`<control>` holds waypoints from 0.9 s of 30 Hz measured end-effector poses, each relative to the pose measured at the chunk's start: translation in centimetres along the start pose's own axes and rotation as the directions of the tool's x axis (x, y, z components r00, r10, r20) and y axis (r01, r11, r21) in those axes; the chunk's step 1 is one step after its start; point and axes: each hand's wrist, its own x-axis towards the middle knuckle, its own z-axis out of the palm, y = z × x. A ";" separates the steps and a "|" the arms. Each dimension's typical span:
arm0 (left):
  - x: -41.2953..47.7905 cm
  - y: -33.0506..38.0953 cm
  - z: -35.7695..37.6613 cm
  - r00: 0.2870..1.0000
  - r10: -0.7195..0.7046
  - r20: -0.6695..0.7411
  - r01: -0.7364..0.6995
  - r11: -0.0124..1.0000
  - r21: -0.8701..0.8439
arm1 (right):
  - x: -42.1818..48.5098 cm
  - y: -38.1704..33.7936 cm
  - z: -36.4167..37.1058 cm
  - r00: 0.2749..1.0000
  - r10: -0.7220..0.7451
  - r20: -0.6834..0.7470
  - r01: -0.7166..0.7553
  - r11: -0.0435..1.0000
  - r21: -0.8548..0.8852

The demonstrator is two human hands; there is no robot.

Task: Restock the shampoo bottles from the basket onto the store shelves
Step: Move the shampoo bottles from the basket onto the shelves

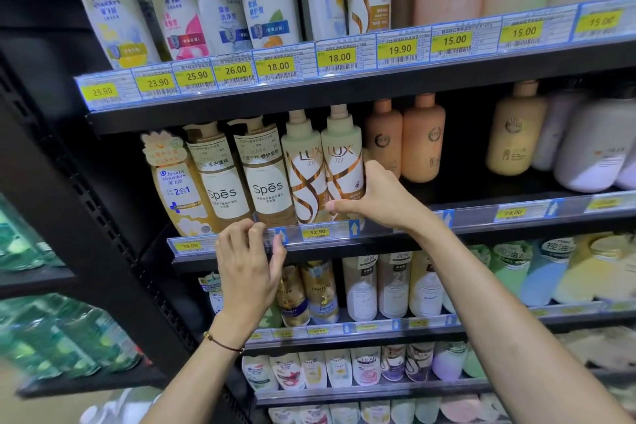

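While the right hand (375, 200) clamps thumb and fingers round a gold-and-white shampoo bottle (342, 162) at the front edge of the middle shelf (481, 217), the left hand (247, 258) hooks curled fingers over the price rail (327, 234). Restocking looks well along, though a gap remains further right. No basket is in view. Dark store shelving holds packed rows above and below.

Retail shop, toiletries aisle. Black tiered shelving (241, 107) packed with outward-facing shampoo bottles, grouped by brand: Head & Shoulders bottles (268, 0), Spes bottles (261, 179), Lux bottles (306, 175), Pantene bottles (320, 289). Clear price rail (475, 213) on shelf edges; yellow price tags (275, 66) with barcodes: 23.90, 18.00, 32.90. Neighbouring bay (51, 337) stocked with blurred green bottles.
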 end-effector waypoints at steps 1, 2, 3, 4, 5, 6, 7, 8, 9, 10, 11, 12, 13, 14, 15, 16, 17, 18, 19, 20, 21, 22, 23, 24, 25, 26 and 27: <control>0.1 0.0 -0.3 1.000 0.006 0.023 -0.006 1.000 0.003 | -0.4 -0.1 0.1 1.000 0.006 -0.014 -0.006 1.000 -0.010; 0.1 -0.1 -0.7 0.999 0.014 0.048 -0.014 1.000 0.003 | -0.7 -0.2 0.3 0.999 0.014 -0.045 -0.015 1.000 -0.026; 0.2 -0.1 -1.1 0.997 0.023 0.072 -0.023 1.000 0.001 | -1.0 -0.2 0.5 0.996 0.014 -0.086 -0.018 0.999 -0.039; 0.3 -0.2 -1.5 0.995 0.034 0.096 -0.034 0.999 -0.005 | -1.4 -0.2 0.7 0.992 0.010 -0.128 -0.017 0.999 -0.052; 0.3 -0.3 -2.0 0.992 0.047 0.120 -0.046 0.999 -0.014 | -1.8 -0.2 1.0 0.986 -0.003 -0.168 -0.008 0.998 -0.067; 0.3 -0.5 -2.4 0.988 0.064 0.143 -0.060 0.998 -0.027 | -2.3 -0.2 1.4 0.979 -0.020 -0.202 0.001 0.995 -0.096; 0.2 -0.7 -2.8 0.982 0.085 0.167 -0.079 0.996 -0.043 | -2.8 -0.2 1.7 0.972 -0.038 -0.231 0.007 0.991 -0.133; 0.1 -0.9 -3.2 0.975 0.111 0.192 -0.101 0.993 -0.061 | -3.6 -0.2 2.2 0.964 -0.055 -0.260 0.010 0.985 -0.171; -0.2 -1.1 -3.7 0.967 0.138 0.216 -0.123 0.989 -0.081 | -4.4 -0.2 2.7 0.950 -0.082 -0.302 0.020 0.979 -0.203; -0.6 -1.5 -4.1 0.958 0.164 0.237 -0.144 0.985 -0.099 | -5.2 -0.3 3.4 0.926 -0.123 -0.357 0.037 0.971 -0.238; -1.1 -1.9 -4.6 0.950 0.181 0.254 -0.157 0.981 -0.113 | -6.2 -0.4 4.2 0.894 -0.168 -0.415 0.055 0.962 -0.269; -1.9 -2.3 -5.1 0.945 0.188 0.268 -0.162 0.980 -0.116 | -7.2 -0.7 5.4 0.861 -0.211 -0.463 0.070 0.951 -0.303; -2.8 -3.0 -5.5 0.942 0.185 0.280 -0.160 0.981 -0.112 | -8.2 -1.0 6.8 0.830 -0.255 -0.496 0.085 0.937 -0.339; -3.8 -3.8 -6.1 0.941 0.180 0.288 -0.155 0.982 -0.107 | -9.3 -1.4 8.4 0.809 -0.294 -0.509 0.098 0.922 -0.376; -4.9 -4.7 -6.6 0.938 0.178 0.296 -0.151 0.982 -0.110 | -10.3 -1.9 10.2 0.803 -0.325 -0.500 0.113 0.906 -0.408; -6.3 -5.9 -7.2 0.934 0.179 0.310 -0.149 0.982 -0.121 | -11.4 -2.3 12.2 0.812 -0.342 -0.473 0.127 0.895 -0.428; -7.8 -7.3 -7.8 0.925 0.186 0.331 -0.149 0.980 -0.133 | -12.4 -2.7 14.4 0.834 -0.342 -0.434 0.138 0.889 -0.436; -9.4 -8.7 -8.4 0.912 0.193 0.361 -0.151 0.978 -0.142 | -13.5 -3.0 16.7 0.861 -0.327 -0.390 0.139 0.889 -0.437; -11.3 -10.2 -9.1 0.895 0.201 0.398 -0.153 0.977 -0.149 | -14.6 -3.3 19.0 0.888 -0.303 -0.347 0.130 0.887 -0.442; -13.4 -11.9 -9.8 0.873 0.208 0.442 -0.150 0.975 -0.161 | -15.8 -3.6 21.6 0.913 -0.273 -0.302 0.118 0.886 -0.448; -15.7 -13.8 -10.5 0.850 0.210 0.483 -0.137 0.974 -0.181 | -17.1 -3.8 24.2 0.938 -0.240 -0.252 0.105 0.886 -0.452; -17.9 -15.6 -11.2 0.829 0.206 0.520 -0.116 0.973 -0.200 | -18.3 -3.9 26.9 0.958 -0.207 -0.201 0.096 0.886 -0.455; -20.3 -17.4 -11.9 0.807 0.196 0.557 -0.090 0.973 -0.211 | -19.6 -4.0 29.6 0.973 -0.175 -0.149 0.089 0.886 -0.456; -22.5 -19.2 -12.5 0.783 0.182 0.595 -0.065 0.975 -0.213 | -20.9 -3.9 32.4 0.986 -0.140 -0.095 0.083 0.887 -0.455; -24.7 -20.9 -13.1 0.751 0.172 0.637 -0.044 0.976 -0.211 | -22.1 -3.9 34.9 0.993 -0.106 -0.042 0.075 0.886 -0.458; -26.8 -22.6 -13.7 0.712 0.164 0.683 -0.027 0.978 -0.206 | -23.3 -3.6 37.4 0.998 -0.066 0.015 0.065 0.882 -0.467; -28.8 -24.1 -14.2 0.664 0.157 0.731 -0.010 0.979 -0.201 | -24.4 -3.5 39.8 0.997 -0.019 0.074 0.052 0.877 -0.477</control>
